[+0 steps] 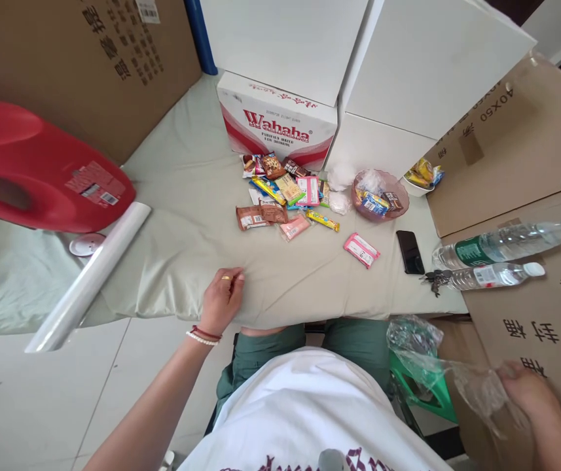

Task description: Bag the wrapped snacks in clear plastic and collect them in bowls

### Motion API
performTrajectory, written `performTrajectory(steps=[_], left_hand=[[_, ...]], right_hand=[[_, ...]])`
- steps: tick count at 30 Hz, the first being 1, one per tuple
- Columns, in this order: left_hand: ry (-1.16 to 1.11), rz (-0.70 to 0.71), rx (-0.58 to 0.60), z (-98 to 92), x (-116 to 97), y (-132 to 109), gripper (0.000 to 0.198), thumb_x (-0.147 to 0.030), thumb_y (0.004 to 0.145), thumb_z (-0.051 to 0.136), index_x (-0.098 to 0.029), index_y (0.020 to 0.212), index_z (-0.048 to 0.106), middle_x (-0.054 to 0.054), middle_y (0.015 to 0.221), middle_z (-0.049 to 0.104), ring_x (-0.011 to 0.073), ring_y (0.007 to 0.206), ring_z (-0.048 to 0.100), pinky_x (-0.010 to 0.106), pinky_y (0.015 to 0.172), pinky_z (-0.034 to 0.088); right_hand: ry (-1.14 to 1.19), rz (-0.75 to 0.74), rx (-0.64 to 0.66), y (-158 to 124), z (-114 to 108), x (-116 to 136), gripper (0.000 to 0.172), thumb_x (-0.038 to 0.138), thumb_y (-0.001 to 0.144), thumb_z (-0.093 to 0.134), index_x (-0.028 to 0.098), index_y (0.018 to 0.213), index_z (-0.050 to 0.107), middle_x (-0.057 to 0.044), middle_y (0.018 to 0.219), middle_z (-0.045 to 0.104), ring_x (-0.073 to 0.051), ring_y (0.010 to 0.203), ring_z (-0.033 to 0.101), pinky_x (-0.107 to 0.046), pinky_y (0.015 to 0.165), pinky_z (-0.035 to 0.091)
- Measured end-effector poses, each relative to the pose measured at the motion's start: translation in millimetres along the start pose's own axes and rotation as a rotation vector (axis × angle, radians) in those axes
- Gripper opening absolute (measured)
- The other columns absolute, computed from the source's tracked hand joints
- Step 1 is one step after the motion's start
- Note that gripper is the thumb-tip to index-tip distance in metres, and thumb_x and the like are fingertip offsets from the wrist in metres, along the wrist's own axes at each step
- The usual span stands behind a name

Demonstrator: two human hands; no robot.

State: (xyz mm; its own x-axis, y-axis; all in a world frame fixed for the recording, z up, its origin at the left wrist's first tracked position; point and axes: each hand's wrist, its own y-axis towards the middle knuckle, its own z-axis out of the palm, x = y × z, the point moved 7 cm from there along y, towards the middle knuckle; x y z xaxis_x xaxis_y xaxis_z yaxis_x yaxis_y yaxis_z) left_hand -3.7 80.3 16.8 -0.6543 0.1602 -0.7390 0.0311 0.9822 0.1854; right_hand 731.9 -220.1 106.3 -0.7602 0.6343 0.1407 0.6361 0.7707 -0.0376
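My left hand [223, 298] rests on the cloth near the front edge of the table, its fingers curled in with nothing visible in them. Low on the right, my right hand [530, 392] is closed on a clear plastic bag [476, 386]. The crumpled plastic stretches left from the hand, over a green plastic stool [425, 386]. Beyond my left hand lies a heap of wrapped snacks [285, 190]. A pink-and-white packet [361, 250] lies apart from them, to the right. A pink translucent bowl [380, 196] holds several more packets and some crumpled clear plastic.
A white bowl [418, 186] of snacks stands behind the pink one. A phone [410, 252], keys [438, 281] and two water bottles [506, 241] lie at the right. At the left are a red jug [39, 163] and a plastic film roll [91, 278]. A Wahaha carton [277, 124] stands behind.
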Motion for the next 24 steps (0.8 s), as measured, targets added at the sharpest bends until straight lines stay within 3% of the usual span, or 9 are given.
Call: performTrajectory(steps=[2, 4, 8, 11, 13, 17, 20, 21, 24], left_hand=[[0.041, 0.010, -0.029, -0.9, 1.4, -2.1, 0.033, -0.040, 0.105, 0.044, -0.020, 0.103, 0.070, 0.010, 0.104, 0.071, 0.0221, 0.097, 0.070, 0.035, 0.089, 0.056], [0.092, 0.023, -0.044, 1.8, -0.5, -3.6, 0.033, -0.038, 0.106, 0.043, -0.021, 0.099, 0.070, 0.010, 0.103, 0.071, 0.0219, 0.095, 0.070, 0.034, 0.084, 0.056], [0.255, 0.072, -0.035, 10.5, -8.5, -5.4, 0.035, -0.038, 0.107, 0.041, -0.021, 0.100, 0.071, 0.010, 0.102, 0.071, 0.0229, 0.093, 0.069, 0.034, 0.078, 0.054], [0.333, 0.115, -0.026, 13.9, -11.8, -7.0, 0.033, -0.035, 0.107, 0.042, -0.021, 0.101, 0.071, 0.010, 0.102, 0.071, 0.0232, 0.093, 0.068, 0.034, 0.079, 0.054], [0.362, 0.121, -0.042, 14.3, -11.0, -8.5, 0.030, -0.033, 0.106, 0.043, -0.021, 0.101, 0.070, 0.011, 0.102, 0.071, 0.0232, 0.092, 0.068, 0.034, 0.079, 0.053], [0.406, 0.090, -0.092, 15.0, -6.5, -12.0, 0.028, -0.031, 0.105, 0.045, -0.021, 0.097, 0.070, 0.011, 0.099, 0.072, 0.0237, 0.089, 0.067, 0.035, 0.075, 0.052], [0.423, 0.090, -0.109, 16.2, -6.6, -13.7, 0.026, -0.029, 0.104, 0.047, -0.021, 0.095, 0.070, 0.011, 0.097, 0.073, 0.0234, 0.087, 0.067, 0.035, 0.073, 0.051], [0.429, 0.093, -0.111, 16.5, -7.2, -13.9, 0.026, -0.029, 0.104, 0.047, -0.021, 0.095, 0.070, 0.011, 0.096, 0.073, 0.0232, 0.087, 0.068, 0.035, 0.073, 0.051], [0.435, 0.097, -0.114, 16.4, -8.6, -13.9, 0.026, -0.028, 0.104, 0.048, -0.021, 0.094, 0.070, 0.010, 0.095, 0.073, 0.0231, 0.087, 0.068, 0.035, 0.073, 0.051]], right_hand=[[0.027, 0.069, -0.057, 22.8, -15.2, 43.1, 0.026, 0.065, 0.063, 0.059, 0.041, 0.054, 0.059, -0.016, 0.066, 0.069, -0.048, 0.071, 0.071, -0.065, 0.068, 0.053], [0.087, 0.061, 0.006, 49.1, -14.1, 111.2, 0.026, 0.066, 0.070, 0.057, 0.042, 0.064, 0.066, -0.018, 0.079, 0.076, -0.041, 0.076, 0.073, -0.059, 0.072, 0.055], [0.194, -0.199, 0.092, 103.4, 3.6, 279.5, 0.038, 0.062, 0.079, 0.057, 0.029, 0.084, 0.075, -0.010, 0.080, 0.077, -0.034, 0.080, 0.073, -0.049, 0.077, 0.056], [0.174, -0.479, 0.015, 144.4, 10.7, 394.6, 0.030, 0.046, 0.085, 0.059, 0.023, 0.091, 0.077, -0.009, 0.089, 0.078, -0.027, 0.084, 0.070, -0.041, 0.082, 0.053], [0.118, -0.543, -0.064, 176.6, 11.4, 449.8, 0.025, 0.036, 0.087, 0.060, 0.021, 0.099, 0.078, -0.010, 0.096, 0.076, -0.026, 0.089, 0.068, -0.039, 0.084, 0.051], [0.070, -0.468, -0.189, 237.9, 11.3, 512.3, 0.051, 0.034, 0.089, 0.067, 0.016, 0.136, 0.068, -0.020, 0.139, 0.061, -0.029, 0.113, 0.062, -0.040, 0.095, 0.046], [0.046, -0.449, -0.115, 260.8, 28.7, 531.8, 0.082, 0.038, 0.077, 0.082, 0.012, 0.151, 0.055, -0.025, 0.147, 0.053, -0.031, 0.117, 0.060, -0.041, 0.096, 0.044], [0.045, -0.455, -0.094, 263.3, 34.7, 533.8, 0.079, 0.036, 0.076, 0.082, 0.011, 0.147, 0.058, -0.025, 0.142, 0.057, -0.030, 0.114, 0.060, -0.040, 0.095, 0.044], [0.067, -0.434, -0.132, 259.6, 40.9, 524.7, 0.038, 0.030, 0.090, 0.060, 0.012, 0.123, 0.068, -0.019, 0.117, 0.069, -0.026, 0.104, 0.062, -0.039, 0.092, 0.045]])
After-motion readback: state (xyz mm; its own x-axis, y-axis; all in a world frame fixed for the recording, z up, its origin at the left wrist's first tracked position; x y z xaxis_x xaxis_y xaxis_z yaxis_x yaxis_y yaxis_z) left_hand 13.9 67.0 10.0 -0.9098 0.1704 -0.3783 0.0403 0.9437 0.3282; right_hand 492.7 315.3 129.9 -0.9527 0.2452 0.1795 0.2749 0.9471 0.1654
